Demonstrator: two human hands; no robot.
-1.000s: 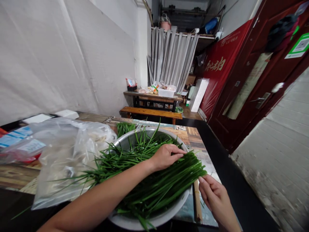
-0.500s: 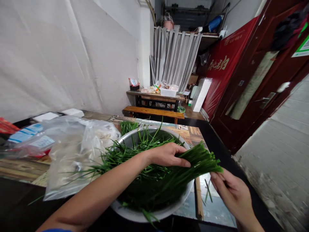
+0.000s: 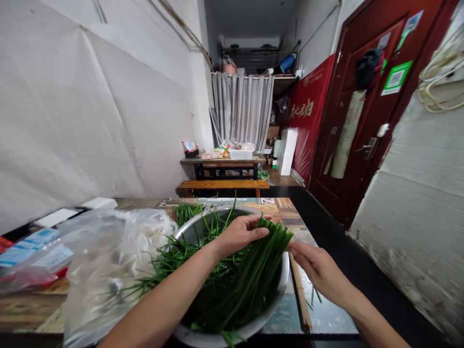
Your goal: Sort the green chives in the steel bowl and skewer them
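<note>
bowl (image 3: 268, 316): metal, nearest, on surface (image 3: 328, 314); prob. best to work above it so bits drop inside.
bundle (image 3: 263, 270): green stalks, in & over r. side of bowl; tops lifted toward rim, lower ends down in bowl. tops a bit uneven; looks worth levelling.
left hand (image 3: 241, 237): grip closed round l. side of bundle near tops, thumb in front. firm-ish but no squeeze, as stalks look tender.
right hand (image 3: 319, 266): fingertips together at r. edge of tops, touching; can't tell if grip pinches a stalk or just rests. light contact is prob. enough; small moves, no yanking.
loose stalks (image 3: 170, 263): l. side of bowl, messy, some over rim; best kept apart from bundle so they don't snag.
sticks (image 3: 300, 297): thin, on surface just r. of bowl, under/near r. hand; mind the wrist.
bag (image 3: 96, 270): clear plastic, l. of bowl.
clump (image 3: 188, 212): more green stalks, behind bowl.
tub (image 3: 241, 154): white, on far table (image 3: 223, 161), well apart.
curtain (image 3: 241, 108): grey, at back.
</note>
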